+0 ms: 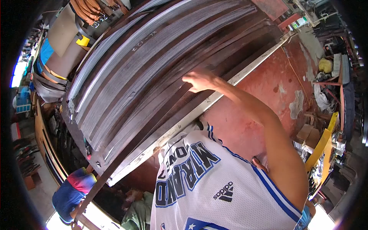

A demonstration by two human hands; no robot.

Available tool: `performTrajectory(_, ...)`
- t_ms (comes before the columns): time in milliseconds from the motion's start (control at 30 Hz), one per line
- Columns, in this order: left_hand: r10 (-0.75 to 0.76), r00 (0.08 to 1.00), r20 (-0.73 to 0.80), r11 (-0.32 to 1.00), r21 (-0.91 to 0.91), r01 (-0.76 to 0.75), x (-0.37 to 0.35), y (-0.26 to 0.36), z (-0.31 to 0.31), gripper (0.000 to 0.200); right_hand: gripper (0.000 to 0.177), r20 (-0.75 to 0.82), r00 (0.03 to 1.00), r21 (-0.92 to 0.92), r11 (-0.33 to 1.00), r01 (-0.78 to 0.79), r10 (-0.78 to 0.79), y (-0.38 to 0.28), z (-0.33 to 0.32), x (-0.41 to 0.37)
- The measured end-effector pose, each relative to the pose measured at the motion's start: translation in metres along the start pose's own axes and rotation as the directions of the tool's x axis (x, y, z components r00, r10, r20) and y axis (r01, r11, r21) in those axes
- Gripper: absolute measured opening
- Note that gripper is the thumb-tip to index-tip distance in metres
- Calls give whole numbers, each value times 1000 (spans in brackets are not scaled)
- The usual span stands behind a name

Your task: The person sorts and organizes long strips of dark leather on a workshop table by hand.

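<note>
My right hand (201, 80) reaches over the slanted work table, its fingers closed at the upper end of a long dark brown leather strip (132, 145). From there the strip runs down and left, past the table's pale edge, towards a person in a dark blue shirt (69, 195). Whether that person grips its lower end is hard to make out. Under and beyond my hand lie several dark leather strips (153, 57) side by side, with shiny streaks and light handwritten marks on one. My left hand does not show.
A pale edge rail (245, 73) borders the table. Braided brown belts (86, 13) and rolled material (53, 53) stand at upper left. Red worn floor (260, 92) lies to the right, with a yellow bar (324, 142) and cardboard box (308, 135) near shelving.
</note>
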State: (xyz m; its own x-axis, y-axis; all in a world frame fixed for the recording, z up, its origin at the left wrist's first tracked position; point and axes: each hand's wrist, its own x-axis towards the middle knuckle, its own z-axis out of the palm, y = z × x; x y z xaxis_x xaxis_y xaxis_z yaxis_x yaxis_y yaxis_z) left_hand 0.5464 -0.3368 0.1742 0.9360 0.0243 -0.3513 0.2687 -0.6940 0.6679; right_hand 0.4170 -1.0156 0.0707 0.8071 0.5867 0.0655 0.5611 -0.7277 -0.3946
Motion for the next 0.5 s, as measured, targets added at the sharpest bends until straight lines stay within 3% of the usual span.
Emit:
performTrajectory(33,0,1000,9,1000,-5,0,13,-2,0,22,37,62,995,-9,997,-75,75,9,-7,-5)
performTrajectory(100,-40,999,-5,999,-23,39,4,-21,-9,22,38,-3,990,-86,986,-143,143,19,-43,-22)
performTrajectory(167,-135,989,-56,990,-42,132,-47,-56,-33,21,39,-39,984,-20,985,-173,172,41,-70,-46)
performTrajectory(200,-197,976,-95,980,-55,192,-89,-76,-50,21,44,-57,974,-18,975,-222,221,52,-84,-63)
performTrajectory(233,-266,953,-145,964,-72,258,-131,-113,-79,21,49,-93,975,-142,967,-213,202,57,-102,-75)
performTrajectory(267,-340,919,-197,940,-91,328,-201,-127,-95,21,51,-168,984,-236,967,-101,62,64,-117,-87)
performTrajectory(300,-414,876,-245,910,-114,398,-267,-124,-102,21,45,-138,990,-362,928,-84,35,76,-126,-101)
performTrajectory(333,-486,827,-281,874,-139,466,-317,-153,-124,21,39,-63,986,-433,885,-168,156,83,-128,-110)
performTrajectory(367,-544,781,-305,839,-169,518,-366,-163,-132,21,37,-89,993,-427,897,-109,79,81,-138,-116)
performTrajectory(400,-588,742,-322,808,-199,554,-414,-260,-176,21,34,-66,992,-452,883,-130,112,89,-142,-125)
performTrajectory(433,-553,767,-327,827,-331,455,-403,-239,-138,20,29,6,979,-480,859,-178,206,93,-145,-131)
performTrajectory(500,-586,693,-420,807,-234,542,-373,-193,-76,16,22,114,945,-497,842,-212,306,103,-144,-142)
